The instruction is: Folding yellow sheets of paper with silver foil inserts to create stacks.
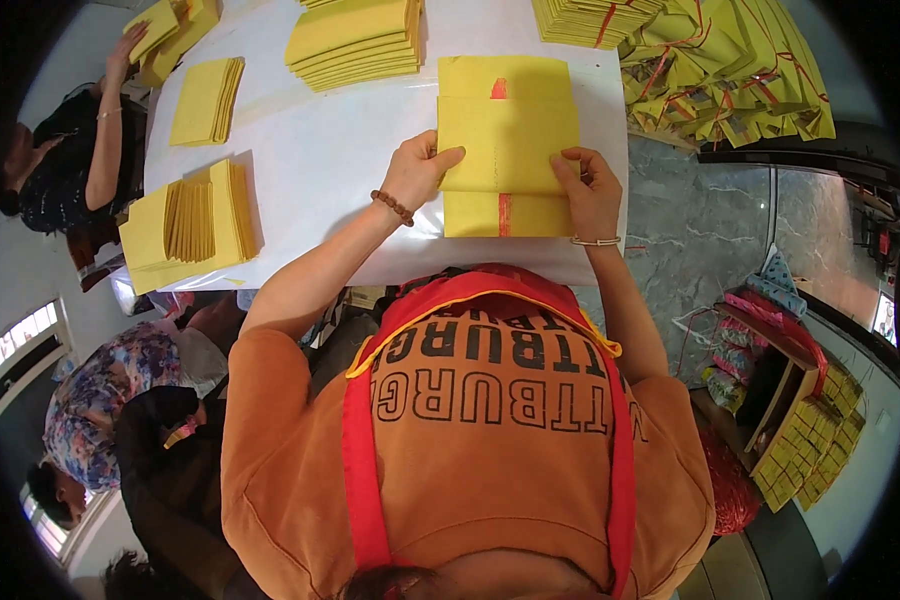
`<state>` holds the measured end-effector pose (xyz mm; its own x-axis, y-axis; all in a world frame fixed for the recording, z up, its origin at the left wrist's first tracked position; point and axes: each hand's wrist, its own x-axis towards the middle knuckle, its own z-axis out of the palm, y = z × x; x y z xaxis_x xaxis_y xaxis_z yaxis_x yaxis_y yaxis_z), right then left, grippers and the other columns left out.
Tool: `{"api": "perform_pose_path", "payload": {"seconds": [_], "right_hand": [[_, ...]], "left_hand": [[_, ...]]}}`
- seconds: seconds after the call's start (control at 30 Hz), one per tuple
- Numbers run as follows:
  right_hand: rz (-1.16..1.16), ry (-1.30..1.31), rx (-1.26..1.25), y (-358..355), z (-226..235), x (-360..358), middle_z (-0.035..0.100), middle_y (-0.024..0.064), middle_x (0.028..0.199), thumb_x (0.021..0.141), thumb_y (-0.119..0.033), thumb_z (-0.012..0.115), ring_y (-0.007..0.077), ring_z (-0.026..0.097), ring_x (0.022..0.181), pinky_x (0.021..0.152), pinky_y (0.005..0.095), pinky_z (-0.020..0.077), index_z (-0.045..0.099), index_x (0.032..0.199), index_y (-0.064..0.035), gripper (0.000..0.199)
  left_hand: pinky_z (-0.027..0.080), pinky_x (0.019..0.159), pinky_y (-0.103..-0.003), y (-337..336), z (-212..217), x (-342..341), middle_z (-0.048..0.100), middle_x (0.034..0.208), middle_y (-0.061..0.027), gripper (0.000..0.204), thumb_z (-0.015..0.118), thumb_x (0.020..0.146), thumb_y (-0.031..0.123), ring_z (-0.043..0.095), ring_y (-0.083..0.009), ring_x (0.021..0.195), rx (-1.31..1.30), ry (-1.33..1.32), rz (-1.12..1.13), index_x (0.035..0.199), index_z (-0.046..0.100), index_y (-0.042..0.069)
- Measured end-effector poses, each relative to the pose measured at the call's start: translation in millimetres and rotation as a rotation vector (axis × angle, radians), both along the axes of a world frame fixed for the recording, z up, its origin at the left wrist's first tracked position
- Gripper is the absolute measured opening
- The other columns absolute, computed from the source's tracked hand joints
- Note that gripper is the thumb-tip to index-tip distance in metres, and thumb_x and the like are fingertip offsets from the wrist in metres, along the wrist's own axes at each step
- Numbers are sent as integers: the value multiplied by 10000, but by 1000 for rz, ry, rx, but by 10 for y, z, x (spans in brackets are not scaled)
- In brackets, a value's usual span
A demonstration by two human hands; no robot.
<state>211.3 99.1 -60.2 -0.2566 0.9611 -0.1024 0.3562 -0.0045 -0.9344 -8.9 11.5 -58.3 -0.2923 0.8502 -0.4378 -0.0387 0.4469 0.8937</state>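
A smaller yellow paper piece (510, 145) lies across a longer yellow paper (475, 214) near the table's right edge. Red marks show on the longer paper above and below it. My left hand (417, 172) pinches the left edge, thumb on top and fingers mostly hidden behind. At the right edge, my right hand (594, 194) grips the paper between thumb and curled fingers. I cannot tell how many sheets are between my fingers. A beaded bracelet circles my left wrist, and a thin bangle my right.
The white table (340, 200) bears a thick yellow stack (358, 45), a thinner stack (205, 102) and a folded yellow bundle (192, 225) at left. Red-tied yellow bundles (720, 70) are heaped at far right. A co-worker's hand (128, 45) holds yellow paper at far left; other people sit at lower left.
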Motion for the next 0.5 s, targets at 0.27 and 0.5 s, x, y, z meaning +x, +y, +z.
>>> {"api": "perform_pose_path", "payload": {"seconds": [0.27,0.5], "right_hand": [[-14,-3,25,-9,-7,-16,482,-24,617,778,-184,690,58,409,555,509,222,351,631,888,-13,212],[-30,36,50,3,-93,-9,498,-5,609,774,-190,690,63,417,546,506,233,355,636,894,-21,214]], "left_hand": [[393,486,-206,-3,151,-3,592,733,-36,245,645,808,113,506,-69,570,37,-67,80,993,527,4],[409,807,-362,46,489,216,577,1032,-103,337,636,782,150,532,-227,938,631,1065,-83,1085,532,42]]}}
